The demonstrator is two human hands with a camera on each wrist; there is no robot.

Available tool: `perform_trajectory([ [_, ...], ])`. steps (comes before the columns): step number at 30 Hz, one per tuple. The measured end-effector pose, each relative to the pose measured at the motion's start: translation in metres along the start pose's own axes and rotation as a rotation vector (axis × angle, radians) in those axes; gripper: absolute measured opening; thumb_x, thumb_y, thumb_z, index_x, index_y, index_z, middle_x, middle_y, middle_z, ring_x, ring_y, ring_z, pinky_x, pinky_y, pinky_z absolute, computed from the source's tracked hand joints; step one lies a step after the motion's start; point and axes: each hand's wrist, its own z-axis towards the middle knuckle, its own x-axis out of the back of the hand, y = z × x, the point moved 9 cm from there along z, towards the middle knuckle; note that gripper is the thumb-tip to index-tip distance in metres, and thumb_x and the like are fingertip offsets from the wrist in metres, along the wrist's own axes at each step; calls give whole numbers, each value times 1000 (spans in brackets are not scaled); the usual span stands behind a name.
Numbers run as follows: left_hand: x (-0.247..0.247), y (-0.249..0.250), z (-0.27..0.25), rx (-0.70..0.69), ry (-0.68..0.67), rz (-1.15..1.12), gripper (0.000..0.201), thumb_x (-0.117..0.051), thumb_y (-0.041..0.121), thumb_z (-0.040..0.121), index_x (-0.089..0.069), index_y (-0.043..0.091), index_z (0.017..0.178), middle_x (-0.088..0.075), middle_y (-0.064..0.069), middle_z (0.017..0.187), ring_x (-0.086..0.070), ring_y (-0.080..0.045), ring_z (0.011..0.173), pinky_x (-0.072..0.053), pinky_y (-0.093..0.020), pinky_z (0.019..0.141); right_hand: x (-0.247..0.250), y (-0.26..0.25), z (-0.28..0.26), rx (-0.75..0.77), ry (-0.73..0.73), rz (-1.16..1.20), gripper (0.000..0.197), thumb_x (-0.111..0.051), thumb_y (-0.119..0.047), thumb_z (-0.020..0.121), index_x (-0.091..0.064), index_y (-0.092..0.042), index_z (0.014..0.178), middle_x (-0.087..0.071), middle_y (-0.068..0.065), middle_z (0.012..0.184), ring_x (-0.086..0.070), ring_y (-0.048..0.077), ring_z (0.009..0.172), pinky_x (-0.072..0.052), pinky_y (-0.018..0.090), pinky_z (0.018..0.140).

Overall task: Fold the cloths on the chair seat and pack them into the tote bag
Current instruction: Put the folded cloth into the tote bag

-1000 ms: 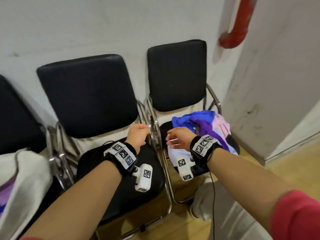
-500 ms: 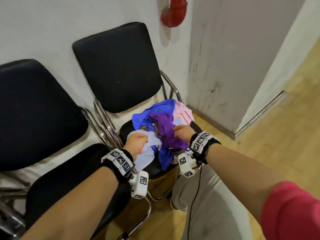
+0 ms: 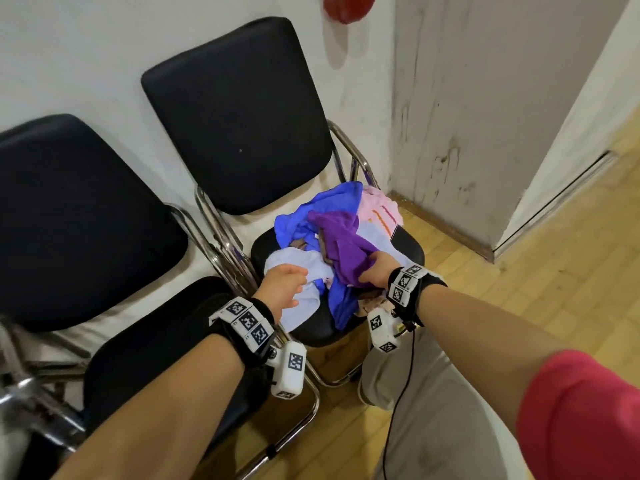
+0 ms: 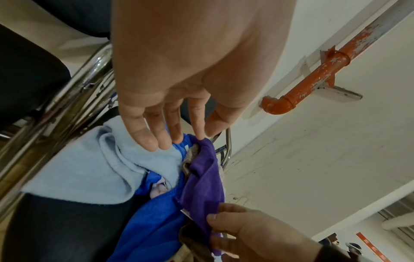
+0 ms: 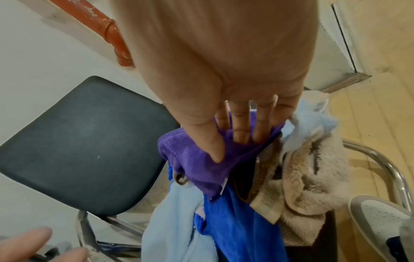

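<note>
A heap of cloths lies on the black seat (image 3: 311, 329) of the right-hand chair: a purple cloth (image 3: 343, 237) on top, a royal-blue cloth (image 3: 325, 206), a light-blue cloth (image 3: 298, 268), a pink one (image 3: 379, 207) at the back. My right hand (image 3: 375, 270) pinches the purple cloth (image 5: 201, 159) between thumb and fingers. A beige fleece cloth (image 5: 309, 177) shows under it. My left hand (image 3: 284, 284) hovers with straight fingers (image 4: 156, 138) just over the light-blue cloth (image 4: 94, 175), holding nothing. No tote bag is in view.
A second black chair (image 3: 79, 209) stands to the left, its chrome frame (image 3: 221, 244) against the cloth chair. A white wall and a red pipe (image 3: 343, 8) are behind. Wooden floor (image 3: 554, 271) lies to the right. My shoe (image 5: 380, 218) is by the chair.
The view swung right and closed in on the cloth chair. My right hand took hold of the purple cloth; my left hand moved from the chair frame to over the light-blue cloth.
</note>
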Motion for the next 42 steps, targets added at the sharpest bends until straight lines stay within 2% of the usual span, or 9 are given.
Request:
perform_trajectory([
  [3, 6, 0, -5, 2, 9, 0, 22, -50, 7, 97, -65, 14, 111, -58, -1, 95, -56, -18, 95, -48, -30, 75, -5, -4, -2, 19, 4, -25, 38, -69, -8, 85, -65, -7, 123, -67, 12, 118, -64, 30, 109, -53, 35, 94],
  [5, 10, 1, -6, -4, 14, 7, 21, -51, 7, 96, -65, 15, 110, -59, -2, 97, -57, -18, 95, -49, -32, 79, -2, -7, -4, 19, 51, 34, 29, -65, -4, 84, -71, -9, 112, -69, 11, 108, -66, 30, 103, -55, 38, 93],
  [10, 16, 11, -12, -21, 10, -54, 19, -55, 6, 94, -65, 17, 105, -60, -5, 98, -58, -18, 92, -49, -31, 71, 16, -52, -23, 176, 75, 368, 21, -66, -3, 82, -64, -19, 96, -65, 10, 93, -62, 27, 83, -55, 36, 78],
  [16, 26, 63, -31, -226, -32, -81, 32, -63, 1, 89, -62, 19, 116, -62, -3, 104, -60, -14, 87, -50, -27, 68, 45, -139, -74, 395, -37, 563, 21, -56, 5, 89, -64, -9, 103, -59, 6, 71, -55, 13, 57, -46, 17, 50],
  [22, 59, 101, -69, -464, 6, -65, 36, -73, -1, 83, -63, 20, 112, -66, -6, 113, -66, -11, 88, -57, -26, 69, 41, -188, -114, 439, -152, 694, 22, -53, 3, 91, -66, -15, 91, -62, 6, 76, -59, 15, 67, -50, 27, 67],
  [26, 94, 108, -97, -560, 91, -76, 23, -73, 2, 84, -67, 11, 104, -69, -3, 94, -64, -4, 69, -49, -15, 60, 18, -222, -143, 472, -211, 706, 24, -53, 3, 90, -67, -16, 89, -64, 11, 86, -59, 19, 71, -52, 27, 64],
  [32, 177, 102, -132, -645, 349, -22, 5, -67, 10, 87, -73, 11, 88, -68, -3, 78, -59, -11, 69, -52, -34, 71, -32, -279, -184, 528, -318, 639, 24, -49, 3, 87, -67, -12, 91, -58, 8, 75, -53, 15, 52, -49, 26, 56],
  [38, 258, 79, -164, -643, 475, 62, 7, -71, 20, 85, -72, 18, 79, -71, -2, 78, -64, -16, 72, -54, -33, 70, -110, -335, -234, 597, -604, 612, 16, -48, -9, 89, -64, -10, 93, -54, 5, 76, -53, 18, 68, -47, 29, 64],
  [42, 313, 52, -179, -579, 558, 81, 6, -71, 18, 83, -73, 18, 77, -72, -1, 77, -67, -17, 77, -56, -35, 71, -163, -364, -265, 713, -637, 448, 32, -59, -10, 66, -59, -12, 99, -59, 11, 89, -60, 21, 80, -49, 37, 74],
])
